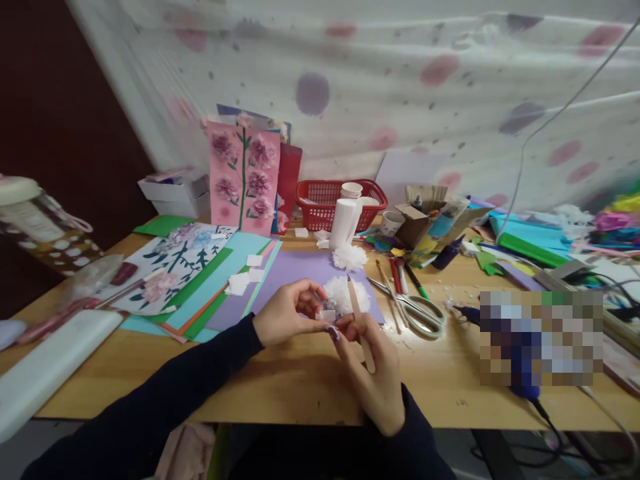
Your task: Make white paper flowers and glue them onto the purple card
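Small white paper piece (327, 315) held at the fingertips, near side of the purple sheet (295, 270).
The piece lies at the tips of the left hand (285, 317), thumb and fingers clamped on it, longer side roughly left to right; the left hand is nearer. The right hand (380, 363) sits just to its right, fingers closed around a flat pale stick (355, 300) that runs near to far, dark tip at the far end; whether these fingertips also touch the piece, cannot tell. Piece looks thin, matte, straight-edged, partly hidden. Beyond it, a ruffled white flower (341, 292); farther, a second flower (349, 257). To the right, scissors (425, 317) on the wooden table (430, 400).
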The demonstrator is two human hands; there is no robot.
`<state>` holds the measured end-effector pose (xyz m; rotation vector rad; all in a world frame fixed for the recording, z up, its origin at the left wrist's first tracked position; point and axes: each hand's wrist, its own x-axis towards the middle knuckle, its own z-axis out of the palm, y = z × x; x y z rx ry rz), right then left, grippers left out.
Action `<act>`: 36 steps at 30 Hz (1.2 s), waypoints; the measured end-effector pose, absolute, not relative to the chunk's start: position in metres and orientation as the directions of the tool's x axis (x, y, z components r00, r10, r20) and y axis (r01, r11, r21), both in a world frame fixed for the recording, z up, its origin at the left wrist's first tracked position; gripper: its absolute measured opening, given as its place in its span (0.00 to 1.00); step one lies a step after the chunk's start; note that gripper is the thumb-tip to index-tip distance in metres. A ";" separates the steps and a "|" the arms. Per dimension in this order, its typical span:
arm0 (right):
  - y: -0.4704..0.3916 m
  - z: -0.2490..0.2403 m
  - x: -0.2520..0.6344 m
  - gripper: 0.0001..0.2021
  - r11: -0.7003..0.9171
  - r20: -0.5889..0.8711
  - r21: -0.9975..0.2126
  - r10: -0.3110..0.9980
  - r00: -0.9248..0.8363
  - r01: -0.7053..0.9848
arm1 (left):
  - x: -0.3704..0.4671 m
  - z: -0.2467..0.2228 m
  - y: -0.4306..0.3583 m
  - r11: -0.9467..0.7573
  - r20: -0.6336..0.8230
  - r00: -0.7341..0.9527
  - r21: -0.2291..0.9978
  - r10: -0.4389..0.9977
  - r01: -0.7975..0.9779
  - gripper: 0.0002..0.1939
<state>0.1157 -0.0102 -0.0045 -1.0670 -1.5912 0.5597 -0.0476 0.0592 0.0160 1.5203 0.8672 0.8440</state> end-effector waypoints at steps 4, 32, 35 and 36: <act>-0.011 -0.005 0.110 0.12 0.448 0.461 -0.849 0.887 -0.019 0.280 | -0.048 0.014 0.054 -0.140 0.071 0.491 0.985 0.868 0.105 0.19; -0.008 -0.016 0.109 0.11 0.371 0.368 -0.929 0.922 0.123 -0.002 | -0.047 0.000 0.047 -0.474 0.394 0.416 0.874 0.819 0.104 0.09; -0.009 -0.016 0.109 0.13 0.351 0.348 -0.936 0.925 0.153 0.004 | -0.046 0.003 0.045 -0.515 0.430 0.424 0.851 0.797 0.106 0.11; -0.009 -0.016 0.110 0.13 0.348 0.344 -0.937 0.925 0.161 0.002 | -0.046 0.004 0.045 -0.529 0.441 0.431 0.842 0.787 0.104 0.12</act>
